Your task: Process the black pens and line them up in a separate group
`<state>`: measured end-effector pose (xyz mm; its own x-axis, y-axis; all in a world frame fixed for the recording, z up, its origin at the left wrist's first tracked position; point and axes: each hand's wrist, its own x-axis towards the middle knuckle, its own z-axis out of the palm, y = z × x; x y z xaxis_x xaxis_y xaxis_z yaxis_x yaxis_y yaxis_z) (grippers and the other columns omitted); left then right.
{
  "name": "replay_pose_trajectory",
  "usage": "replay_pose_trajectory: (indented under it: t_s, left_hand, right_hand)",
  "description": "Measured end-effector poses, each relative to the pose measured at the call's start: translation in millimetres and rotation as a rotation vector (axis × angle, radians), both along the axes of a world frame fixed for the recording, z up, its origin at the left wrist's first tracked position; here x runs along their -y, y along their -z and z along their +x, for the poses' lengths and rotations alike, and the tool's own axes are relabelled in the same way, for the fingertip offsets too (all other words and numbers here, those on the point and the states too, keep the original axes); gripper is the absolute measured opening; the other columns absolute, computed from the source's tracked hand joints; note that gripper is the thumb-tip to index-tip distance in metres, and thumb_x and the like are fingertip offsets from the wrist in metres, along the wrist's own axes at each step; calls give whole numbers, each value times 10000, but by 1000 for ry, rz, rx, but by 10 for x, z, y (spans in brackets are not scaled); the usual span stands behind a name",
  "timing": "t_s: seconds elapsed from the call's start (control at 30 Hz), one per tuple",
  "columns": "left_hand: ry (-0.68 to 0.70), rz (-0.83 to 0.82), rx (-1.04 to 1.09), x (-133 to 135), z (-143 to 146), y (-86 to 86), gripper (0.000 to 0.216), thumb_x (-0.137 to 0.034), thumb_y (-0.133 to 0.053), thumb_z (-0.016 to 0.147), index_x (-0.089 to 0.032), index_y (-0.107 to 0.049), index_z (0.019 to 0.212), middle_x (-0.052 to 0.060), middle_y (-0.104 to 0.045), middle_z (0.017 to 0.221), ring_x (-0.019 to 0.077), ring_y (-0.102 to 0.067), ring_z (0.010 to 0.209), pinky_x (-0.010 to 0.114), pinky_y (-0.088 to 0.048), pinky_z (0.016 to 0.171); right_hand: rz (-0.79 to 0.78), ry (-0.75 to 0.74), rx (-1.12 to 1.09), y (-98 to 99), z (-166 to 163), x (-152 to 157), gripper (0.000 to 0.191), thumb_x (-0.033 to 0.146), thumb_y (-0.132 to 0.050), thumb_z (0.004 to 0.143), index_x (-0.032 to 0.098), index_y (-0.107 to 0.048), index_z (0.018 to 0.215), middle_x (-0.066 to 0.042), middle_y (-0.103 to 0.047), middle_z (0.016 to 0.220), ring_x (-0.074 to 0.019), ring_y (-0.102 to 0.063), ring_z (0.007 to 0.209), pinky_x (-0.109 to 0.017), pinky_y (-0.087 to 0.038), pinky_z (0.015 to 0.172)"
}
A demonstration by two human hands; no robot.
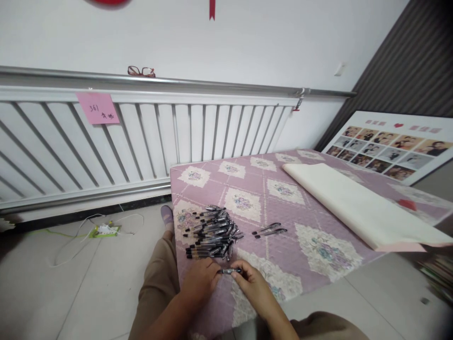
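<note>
Between my two hands, close to the front of the purple patterned table cover (244, 174), a dark pen (227, 271) lies level. Its left end is gripped by my left hand (201, 281), and the fingers of my right hand (252, 283) pinch its right end. Just beyond my left hand is a pile of several black and clear pens (212, 231), most of them pointing left to right. A few separate pens (269, 230) lie to the right of the pile.
A large cream sheet (354, 203) covers the right side. Behind it leans a photo board (389, 146). A white radiator (212, 127) with a pink note (98, 108) runs along the wall; glasses (141, 71) rest on its pipe. A power strip (106, 230) with cables lies on the floor.
</note>
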<state>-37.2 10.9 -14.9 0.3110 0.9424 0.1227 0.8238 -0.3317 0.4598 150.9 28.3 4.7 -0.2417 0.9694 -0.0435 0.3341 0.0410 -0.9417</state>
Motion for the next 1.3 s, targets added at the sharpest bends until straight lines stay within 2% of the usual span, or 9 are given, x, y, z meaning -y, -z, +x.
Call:
replay_pose_trajectory:
  t_s: [0.23, 0.4, 0.5, 0.7, 0.8, 1.03, 1.17, 1.3]
  left_hand:
    - [-5, -24, -29, -8, 23, -19, 138, -191, -496, 898, -193, -633, 886, 32, -619, 901, 185, -570, 848, 304, -443, 766]
    - [-37, 38, -16, 13, 17, -10, 204, -226, -560, 868, -226, -607, 1067, 36, -625, 991, 210, -555, 930, 347, -433, 845]
    - [-80, 83, -31, 24, 9, -9, 250, -262, -578, 862, -238, -593, 1110, 42, -625, 1010, 230, -544, 953, 383, -410, 869]
    - [-30, -20, -97, 12, 16, -98, 165, -229, -469, 925, -240, -623, 982, 8, -634, 947, 199, -557, 904, 345, -403, 819]
    - [-32, -19, -96, 9, 17, -109, 165, -215, -461, 926, -227, -625, 939, 6, -637, 923, 196, -565, 867, 333, -404, 782]
    - [-37, 57, -58, 26, 5, -50, 180, -204, -449, 926, -224, -628, 911, 5, -642, 900, 186, -578, 849, 318, -406, 760]
    - [-22, 135, -50, 32, 15, 8, 187, -228, -461, 912, -238, -646, 887, 1, -649, 839, 187, -597, 775, 308, -435, 694]
    - [34, 220, -25, 74, 15, 88, 241, -286, -442, 916, -270, -614, 1083, 14, -673, 921, 196, -615, 819, 309, -473, 717]
  right_hand:
    - [59, -28, 31, -17, -25, 19, 110, 270, -563, 777, 208, -643, 820, 14, -626, 758, -170, -560, 737, -256, -424, 694]
    - [54, 12, 6, -25, -16, 25, 128, 295, -573, 776, 212, -651, 834, 9, -644, 766, -178, -573, 742, -261, -435, 701]
    - [39, 30, -17, -23, 0, 18, 154, 324, -584, 768, 208, -651, 844, 1, -649, 771, -187, -579, 748, -271, -444, 702]
    - [16, 14, -1, 8, 23, -1, 157, 322, -579, 769, 205, -646, 850, -1, -644, 769, -188, -580, 751, -268, -443, 699]
    - [25, -10, 29, 27, 25, -9, 135, 298, -567, 772, 205, -646, 831, 0, -642, 765, -188, -578, 756, -268, -436, 705]
    - [41, -27, 43, 8, 4, 19, 137, 304, -550, 783, 203, -632, 826, 0, -628, 771, -185, -566, 766, -268, -425, 716]
    - [21, 8, 15, -26, -1, 49, 140, 315, -564, 773, 202, -622, 833, 7, -609, 760, -173, -546, 739, -265, -414, 695]
    - [-72, 59, -108, -13, 21, 70, 176, 357, -595, 761, 210, -607, 857, 38, -563, 674, -142, -522, 643, -248, -404, 628]
